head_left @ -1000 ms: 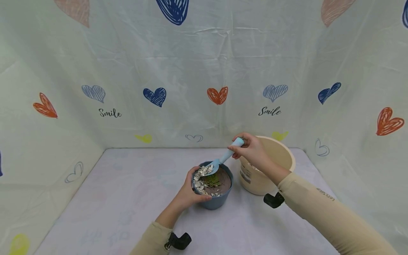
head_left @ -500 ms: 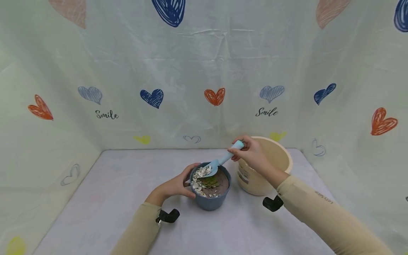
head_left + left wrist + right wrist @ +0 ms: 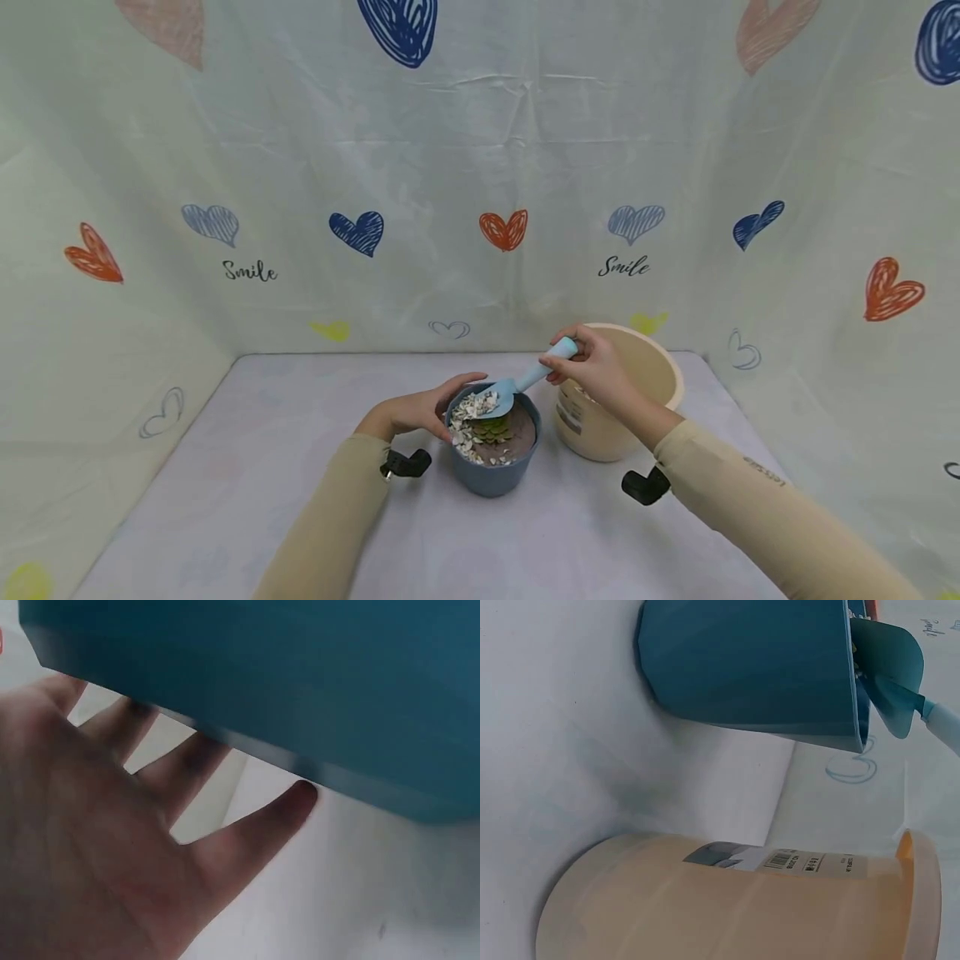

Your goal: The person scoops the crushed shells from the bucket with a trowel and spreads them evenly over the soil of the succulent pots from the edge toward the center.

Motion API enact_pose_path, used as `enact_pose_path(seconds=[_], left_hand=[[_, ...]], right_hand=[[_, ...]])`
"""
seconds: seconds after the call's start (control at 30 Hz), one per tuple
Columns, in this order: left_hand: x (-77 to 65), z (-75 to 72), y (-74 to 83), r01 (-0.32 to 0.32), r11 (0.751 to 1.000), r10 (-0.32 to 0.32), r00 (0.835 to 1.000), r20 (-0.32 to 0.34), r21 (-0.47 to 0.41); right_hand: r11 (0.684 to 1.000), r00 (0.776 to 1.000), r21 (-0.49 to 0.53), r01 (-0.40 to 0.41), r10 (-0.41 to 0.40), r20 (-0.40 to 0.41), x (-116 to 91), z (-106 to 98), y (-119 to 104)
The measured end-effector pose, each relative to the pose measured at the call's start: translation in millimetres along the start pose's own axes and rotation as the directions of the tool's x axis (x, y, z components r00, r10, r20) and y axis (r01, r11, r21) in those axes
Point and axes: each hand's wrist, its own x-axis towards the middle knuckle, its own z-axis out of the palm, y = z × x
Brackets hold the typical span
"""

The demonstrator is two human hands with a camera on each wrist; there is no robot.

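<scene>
In the head view a blue-grey flower pot (image 3: 491, 479) stands on the table. It holds a green succulent (image 3: 492, 429), brown soil and white stone chips (image 3: 468, 408) on its left side. My left hand (image 3: 412, 411) lies at the pot's left side, thumb in front and fingers toward the back rim; the left wrist view shows them spread and fairly straight, close against the wall. My right hand (image 3: 592, 367) pinches the handle of a light blue garden trowel (image 3: 501, 398). The trowel's blade slants down over the chips beside the succulent; the right wrist view shows it at the pot's rim.
A cream bucket (image 3: 600, 442) with a printed label stands just right of the pot, under my right forearm. Behind the pale tabletop (image 3: 315, 417) hangs a white curtain (image 3: 435, 150) with printed hearts, which also runs along both sides.
My left hand has loosened from around the pot's front left and shifted up and back along its left side. The trowel stays over the chips, almost unmoved. The head view has drifted slightly.
</scene>
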Motion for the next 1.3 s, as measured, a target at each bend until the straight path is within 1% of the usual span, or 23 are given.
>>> enact_pose_path(seconds=[0.13, 0.23, 0.37, 0.53, 0.67, 0.77, 0.9, 1.0, 1.03, 1.13, 1.23, 1.3], left_hand=[[7.7, -2.6, 3.3, -0.014, 1.0, 0.015, 0.999, 0.036, -0.026], [10.7, -3.4, 3.7, -0.027, 1.0, 0.027, 0.998, 0.053, 0.002], [10.9, -4.2, 2.7, -0.023, 0.999, 0.021, 0.997, 0.07, 0.026], [10.0, -6.2, -1.0, -0.008, 1.0, 0.007, 0.996, 0.084, 0.007], [10.4, -5.4, -2.4, -0.012, 1.0, 0.012, 0.997, 0.081, -0.001], [10.3, -3.8, -2.3, -0.027, 1.0, 0.027, 0.998, 0.065, 0.002], [7.2, -0.2, -1.2, -0.038, 0.999, 0.038, 0.999, 0.026, -0.002], [2.8, 6.8, 7.2, -0.03, 0.999, 0.03, 0.999, -0.013, -0.019], [2.4, 8.2, 7.4, -0.034, 0.999, 0.034, 0.999, -0.021, -0.02], [0.0, 11.2, 6.8, -0.026, 0.999, 0.025, 0.998, -0.053, -0.027], [-0.7, 10.2, -1.7, -0.032, 0.999, 0.03, 0.997, -0.071, -0.026], [-2.5, 11.8, -2.4, -0.032, 0.999, 0.029, 0.996, -0.086, -0.03]], right_hand=[[1.0, 1.0, -0.006, -0.004, 0.004, -0.005, 0, 0, -1], [1.0, 1.0, -0.016, -0.005, 0.005, -0.006, -1, 0, -2], [1.0, 1.0, -0.018, -0.006, 0.006, -0.004, -1, 1, -3], [1.0, 1.0, -0.008, 0.002, -0.002, -0.001, 0, 2, -2], [1.0, 1.0, 0.003, 0.001, -0.001, 0.0, 0, 2, -1], [1.0, 1.0, 0.014, -0.006, 0.005, 0.001, -1, 2, -2], [1.0, 1.0, 0.029, -0.003, 0.003, 0.004, -4, 5, -11], [0.999, 1.0, 0.033, 0.004, -0.004, 0.003, -7, 9, -19], [1.0, 1.0, 0.029, 0.004, -0.004, 0.002, -7, 9, -21], [1.0, 1.0, 0.02, 0.001, -0.001, -0.002, -9, 12, -25], [1.0, 1.0, 0.014, -0.002, 0.002, -0.009, -9, 13, -26], [1.0, 1.0, 0.014, -0.001, 0.001, -0.011, -9, 14, -26]])
